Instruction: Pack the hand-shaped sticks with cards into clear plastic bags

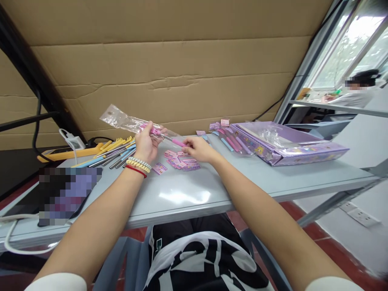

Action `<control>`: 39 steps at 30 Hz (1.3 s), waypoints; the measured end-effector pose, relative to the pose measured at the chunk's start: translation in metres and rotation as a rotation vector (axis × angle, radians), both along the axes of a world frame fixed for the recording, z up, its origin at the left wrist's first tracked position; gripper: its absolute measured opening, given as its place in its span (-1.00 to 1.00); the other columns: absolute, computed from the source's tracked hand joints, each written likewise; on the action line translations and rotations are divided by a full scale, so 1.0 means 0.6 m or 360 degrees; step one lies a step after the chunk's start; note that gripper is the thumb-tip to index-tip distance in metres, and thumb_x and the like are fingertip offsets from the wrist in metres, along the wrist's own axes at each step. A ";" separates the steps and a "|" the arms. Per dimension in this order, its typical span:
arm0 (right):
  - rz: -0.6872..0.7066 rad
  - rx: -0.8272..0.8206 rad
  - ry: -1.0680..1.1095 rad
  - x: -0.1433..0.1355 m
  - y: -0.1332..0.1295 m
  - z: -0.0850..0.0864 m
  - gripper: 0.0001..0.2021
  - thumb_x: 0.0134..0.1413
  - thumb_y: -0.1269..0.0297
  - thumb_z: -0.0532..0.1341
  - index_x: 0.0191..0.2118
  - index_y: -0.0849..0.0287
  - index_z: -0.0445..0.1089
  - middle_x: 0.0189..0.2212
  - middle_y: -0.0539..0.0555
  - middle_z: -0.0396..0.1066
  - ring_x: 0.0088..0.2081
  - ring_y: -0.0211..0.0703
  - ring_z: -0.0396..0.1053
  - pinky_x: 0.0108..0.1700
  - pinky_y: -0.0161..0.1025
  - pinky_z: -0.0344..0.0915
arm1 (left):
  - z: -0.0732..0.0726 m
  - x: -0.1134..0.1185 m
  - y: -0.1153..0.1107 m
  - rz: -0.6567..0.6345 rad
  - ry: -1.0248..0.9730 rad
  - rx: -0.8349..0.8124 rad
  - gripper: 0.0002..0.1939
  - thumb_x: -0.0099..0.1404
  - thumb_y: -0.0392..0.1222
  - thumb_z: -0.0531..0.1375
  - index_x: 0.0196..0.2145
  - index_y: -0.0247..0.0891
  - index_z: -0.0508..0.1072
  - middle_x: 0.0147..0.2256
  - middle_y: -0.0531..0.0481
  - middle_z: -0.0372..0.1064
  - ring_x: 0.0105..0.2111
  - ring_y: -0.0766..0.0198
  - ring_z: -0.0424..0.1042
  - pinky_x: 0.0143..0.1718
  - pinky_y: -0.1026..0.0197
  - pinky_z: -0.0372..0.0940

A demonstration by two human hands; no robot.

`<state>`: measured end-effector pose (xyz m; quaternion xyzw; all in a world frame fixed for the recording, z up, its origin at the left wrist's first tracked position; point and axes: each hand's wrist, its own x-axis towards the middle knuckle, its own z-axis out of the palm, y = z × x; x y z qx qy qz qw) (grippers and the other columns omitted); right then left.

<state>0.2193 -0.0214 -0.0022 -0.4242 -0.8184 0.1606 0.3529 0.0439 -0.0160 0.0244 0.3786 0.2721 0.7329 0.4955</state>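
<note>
My left hand (147, 144) is closed around a long clear plastic bag (123, 120), whose far end points up and left. A pink back scratcher with a thin metal rod lies along the bag, its pink head by my left fingers. My right hand (198, 148) pinches the end of its pink handle (178, 142). Whether the handle's tip is inside the bag I cannot tell. Just below the hands, small pink and purple printed cards (182, 161) lie in a loose pile. One single card (159, 168) lies nearer my left wrist.
Loose back scratchers (118, 151) with yellow heads lie at left, behind a phone (69, 196) and near a white charger (75, 141). Bagged scratchers (232, 141) lie at right beside a purple box (303, 152). Cardboard (182, 81) stands behind the table. Another person (357, 95) sits beyond.
</note>
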 end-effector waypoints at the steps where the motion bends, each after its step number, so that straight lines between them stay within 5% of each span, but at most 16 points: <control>1: 0.0006 -0.0015 -0.0053 0.006 0.002 0.001 -0.95 -0.03 0.38 0.14 -0.41 0.22 0.33 -0.54 0.00 0.36 -0.50 -0.30 0.25 -0.44 -0.36 0.06 | 0.003 -0.005 0.001 0.0007 0.0001 0.0007 -0.77 0.09 -0.11 0.24 -0.49 -0.26 0.26 -0.55 0.04 0.39 -0.48 0.30 0.46 -0.45 0.28 0.39; 4: 0.0032 -0.0062 -0.0113 0.019 0.009 -0.002 -0.95 -0.09 0.44 0.15 -0.41 0.21 0.31 -0.48 0.03 0.41 -0.45 -0.27 0.30 -0.40 -0.35 0.13 | 0.005 -0.017 0.006 0.0004 0.0017 0.0029 -0.79 0.12 -0.12 0.23 -0.47 -0.25 0.26 -0.54 0.03 0.40 -0.48 0.28 0.47 -0.47 0.28 0.39; 8: 0.0274 -0.0300 0.0292 0.016 0.014 -0.009 -0.71 -0.24 0.53 0.13 -0.27 0.19 0.28 -0.40 0.02 0.41 -0.36 -0.26 0.36 -0.34 -0.35 0.22 | -0.004 -0.011 0.009 0.0009 0.0099 0.0053 -0.80 0.13 -0.11 0.22 -0.42 -0.22 0.26 -0.51 0.06 0.41 -0.49 0.30 0.47 -0.46 0.27 0.40; 11: 0.0329 -0.0492 0.0531 0.010 0.011 -0.007 -0.66 -0.32 0.49 0.15 -0.26 0.20 0.26 -0.46 -0.03 0.35 -0.46 -0.30 0.31 -0.42 -0.37 0.20 | -0.012 -0.002 0.011 -0.0052 0.0287 0.0051 -0.79 0.15 -0.07 0.21 -0.39 -0.22 0.27 -0.51 0.07 0.41 -0.52 0.32 0.45 -0.48 0.28 0.38; 14: 0.0243 -0.0422 0.0454 0.020 0.011 0.000 -0.73 -0.32 0.42 0.18 -0.32 0.22 0.31 -0.57 -0.10 0.25 -0.56 -0.35 0.16 -0.49 -0.37 0.09 | -0.011 -0.009 0.022 0.0076 0.0318 0.0083 -0.81 0.19 -0.06 0.17 -0.40 -0.23 0.30 -0.51 0.08 0.38 -0.54 0.36 0.42 -0.51 0.32 0.35; 18: -0.0375 -0.0087 0.0072 0.061 0.029 -0.003 -0.95 -0.31 0.41 0.18 -0.54 0.21 0.33 -0.66 -0.07 0.17 -0.52 -0.29 0.13 -0.44 -0.33 0.02 | -0.001 -0.041 0.041 0.0425 0.0085 0.0042 -0.85 0.26 -0.13 0.08 -0.40 -0.24 0.28 -0.56 0.11 0.34 -0.55 0.39 0.39 -0.50 0.34 0.33; 22: -0.1018 -0.0007 0.0345 0.094 0.044 -0.004 -0.93 -0.22 0.38 0.18 -0.59 0.19 0.27 -0.64 -0.01 0.26 -0.53 -0.26 0.16 -0.45 -0.32 0.04 | -0.001 -0.054 0.036 0.0157 0.0107 -0.0177 -0.87 0.26 -0.22 0.07 -0.45 -0.26 0.27 -0.63 0.10 0.31 -0.64 0.38 0.35 -0.53 0.30 0.33; 26: -0.0635 -0.0268 0.1031 0.074 0.031 0.016 -0.79 -0.01 0.16 0.14 -0.48 0.20 0.25 -0.60 0.01 0.32 -0.71 -0.39 0.03 -0.64 -0.37 -0.05 | -0.013 -0.026 0.005 -0.0485 0.0657 -0.0347 -0.89 0.11 -0.28 0.23 -0.43 -0.30 0.32 -0.62 0.04 0.35 -0.69 0.35 0.34 -0.66 0.32 0.26; 30: -0.0177 -0.0453 0.1186 0.033 0.008 0.028 -0.67 -0.02 -0.01 0.18 -0.39 0.21 0.26 -0.51 0.03 0.39 -0.76 -0.45 0.05 -0.73 -0.39 -0.11 | -0.025 0.008 -0.023 -0.1016 0.1111 -0.0251 -0.80 0.05 -0.21 0.30 -0.40 -0.31 0.36 -0.63 0.04 0.33 -0.70 0.36 0.32 -0.71 0.34 0.20; 35: 0.0029 -0.0388 0.0996 0.017 -0.001 0.017 -0.69 -0.22 0.12 0.36 -0.50 0.22 0.27 -0.68 -0.09 0.27 -0.75 -0.47 0.02 -0.73 -0.40 -0.07 | -0.038 0.020 -0.026 -0.1115 0.1230 -0.0182 -0.77 0.05 -0.11 0.31 -0.43 -0.30 0.38 -0.58 -0.01 0.36 -0.66 0.33 0.34 -0.66 0.29 0.22; 39: 0.0078 -0.0499 0.0976 0.015 -0.005 0.015 -0.70 -0.25 0.21 0.36 -0.56 0.20 0.22 -0.77 -0.15 0.14 -0.76 -0.46 -0.02 -0.73 -0.40 -0.12 | -0.044 0.020 -0.015 -0.0803 0.1083 -0.0106 -0.72 0.09 0.00 0.25 -0.49 -0.29 0.37 -0.60 0.05 0.29 -0.68 0.41 0.23 -0.68 0.34 0.10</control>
